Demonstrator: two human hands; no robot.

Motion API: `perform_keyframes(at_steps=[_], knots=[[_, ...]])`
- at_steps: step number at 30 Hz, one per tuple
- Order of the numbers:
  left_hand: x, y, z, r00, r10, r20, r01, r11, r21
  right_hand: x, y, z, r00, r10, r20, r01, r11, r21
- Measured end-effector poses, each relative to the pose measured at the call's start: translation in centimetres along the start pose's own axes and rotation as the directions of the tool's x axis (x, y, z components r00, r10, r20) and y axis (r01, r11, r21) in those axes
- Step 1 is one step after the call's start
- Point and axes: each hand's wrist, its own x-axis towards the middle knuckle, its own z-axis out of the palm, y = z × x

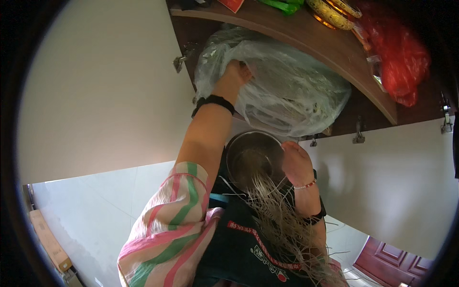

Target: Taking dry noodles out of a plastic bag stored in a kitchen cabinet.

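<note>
My left hand [239, 73] reaches up into the cupboard, its curled fingers on the film of a large clear plastic bag [287, 79]. Folds of the film hide some of its fingertips. Lower down, my right hand [299, 163] grips the rim of a round metal pot [238, 154] close to my body. A loose bundle of thin, dry, noodle-like strands [283, 222] stands partly in the pot. The strands spill over its near edge, across my dark apron [233, 251] and along my right forearm.
Above the bag runs a curved wooden shelf [287, 34], with a red plastic bag [405, 68] and gold-patterned round items [330, 14] on it. Open cupboard doors flank me, the left door [107, 89] and the right door [380, 179]. A long cardboard box [50, 240] lies on the floor.
</note>
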Motion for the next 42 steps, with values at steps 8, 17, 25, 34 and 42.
perform_keyframes(at_steps=[8, 17, 25, 34, 42], knots=[[-2.6, -5.0, 0.0, 0.981, 0.141, -0.135, -0.126, 0.986, 0.111, 0.3, -2.1, -2.9, 0.995, 0.042, 0.091, -0.009, 0.942, -0.335], [-16.3, -10.3, -2.5, 0.957, -0.126, 0.263, -0.034, 0.848, 0.529, 1.2, -1.5, -6.6, 0.963, 0.046, 0.266, -0.023, 0.996, -0.092], [-18.9, -10.6, -3.1, 0.922, -0.304, 0.238, 0.182, 0.886, 0.426, 1.9, -0.7, -5.1, 0.849, -0.073, 0.523, 0.049, 0.997, 0.060], [-19.9, -14.6, -2.1, 0.967, -0.210, 0.145, 0.142, 0.914, 0.380, 1.5, 1.5, -0.7, 0.869, 0.143, 0.474, 0.090, 0.897, -0.434], [-19.5, -15.2, -2.2, 0.981, -0.121, 0.152, 0.024, 0.851, 0.525, 1.7, 0.9, -2.3, 0.924, 0.104, 0.368, 0.074, 0.896, -0.438]])
